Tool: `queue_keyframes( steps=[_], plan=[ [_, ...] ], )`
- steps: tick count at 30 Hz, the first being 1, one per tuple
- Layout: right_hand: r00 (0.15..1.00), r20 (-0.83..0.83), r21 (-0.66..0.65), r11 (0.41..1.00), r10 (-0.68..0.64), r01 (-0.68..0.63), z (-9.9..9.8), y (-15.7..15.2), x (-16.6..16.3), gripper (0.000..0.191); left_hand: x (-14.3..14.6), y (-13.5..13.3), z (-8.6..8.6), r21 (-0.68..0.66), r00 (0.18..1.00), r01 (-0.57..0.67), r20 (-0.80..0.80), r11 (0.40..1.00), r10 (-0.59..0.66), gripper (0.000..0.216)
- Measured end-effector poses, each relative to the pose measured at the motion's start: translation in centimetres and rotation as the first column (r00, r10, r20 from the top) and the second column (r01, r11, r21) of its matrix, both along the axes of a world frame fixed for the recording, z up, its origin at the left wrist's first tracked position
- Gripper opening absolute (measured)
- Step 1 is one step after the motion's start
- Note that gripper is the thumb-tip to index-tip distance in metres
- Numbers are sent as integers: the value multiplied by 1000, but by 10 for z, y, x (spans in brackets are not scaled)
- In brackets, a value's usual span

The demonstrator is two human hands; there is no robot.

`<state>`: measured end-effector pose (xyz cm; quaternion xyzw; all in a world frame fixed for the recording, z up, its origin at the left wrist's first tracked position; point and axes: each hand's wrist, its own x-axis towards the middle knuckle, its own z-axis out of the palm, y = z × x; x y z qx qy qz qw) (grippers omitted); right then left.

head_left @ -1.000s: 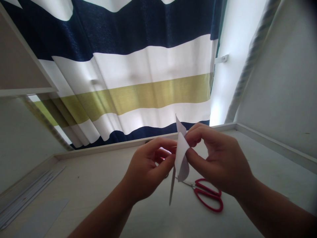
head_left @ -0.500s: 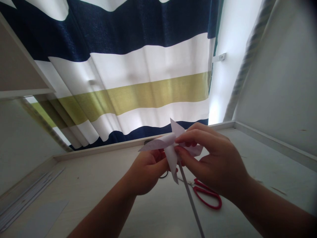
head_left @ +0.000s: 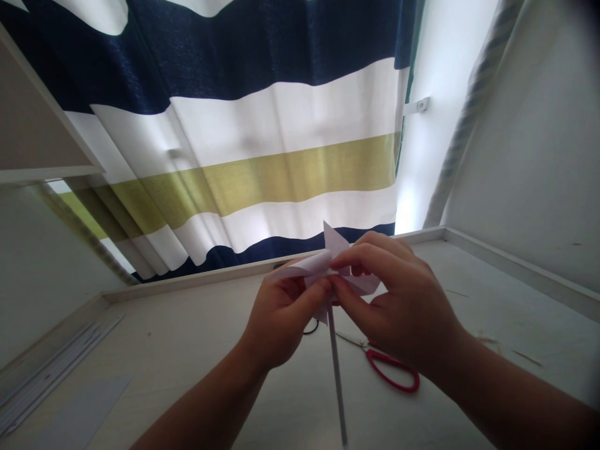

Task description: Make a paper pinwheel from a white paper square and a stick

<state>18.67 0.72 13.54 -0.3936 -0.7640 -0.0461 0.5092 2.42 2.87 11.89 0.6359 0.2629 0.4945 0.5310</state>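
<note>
A white paper pinwheel (head_left: 336, 242) is held up between both hands, its folded blades pointing outward. From its middle a thin pale stick (head_left: 335, 375) hangs down toward me. My left hand (head_left: 284, 312) grips the pinwheel from the left, its thumb pressed near the centre and over the lower blade. My right hand (head_left: 396, 281) pinches the centre between thumb and forefinger. The exact spot where stick and paper meet is partly hidden by the fingers. Red-handled scissors (head_left: 391, 372) lie on the table below my right hand.
The white table (head_left: 197, 350) has a raised edge along the back and right. Paper strips (head_left: 60, 369) and a paper sheet (head_left: 87, 406) lie at the left. Thin wooden bits (head_left: 527, 357) are scattered at the right. A striped curtain (head_left: 262, 175) hangs behind.
My left thumb has moved up and right to the pinwheel's centre, over the lower blade. The stick has swung to the left and now hangs more upright. My right hand keeps its pinch.
</note>
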Motion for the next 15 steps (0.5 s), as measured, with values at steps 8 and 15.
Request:
queue_keyframes(
  steps=[8,15],
  plan=[
    [995,-100,-48,999,-17,12,8,-3,11,22,-2,4,-2,-24,997,-79,15,997,80,11],
    [927,-289,-492,793,240,-359,10,14,23,28,-3,1,-1,-21,997,-82,-6,996,82,11]
  ],
)
